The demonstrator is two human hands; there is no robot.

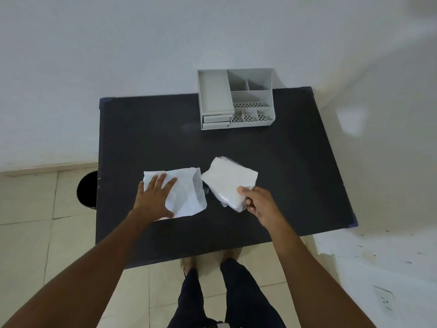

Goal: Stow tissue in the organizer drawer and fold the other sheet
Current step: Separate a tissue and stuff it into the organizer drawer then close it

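Note:
A white tissue sheet (186,192) lies partly folded on the black table (283,162), left of centre. My left hand (156,197) rests flat on its left half, fingers spread. To its right sits a tissue pack in clear wrap (228,183), its near corner pinched by my right hand (255,202) and slightly lifted. The grey desk organizer (236,98) stands at the table's far edge, its two small drawers (216,121) at the lower left front, both closed.
A white wall rises behind the table. A round black bin (87,189) stands on the tiled floor off the table's left edge. My legs and feet show below the near edge. A wall socket (385,299) is at the lower right.

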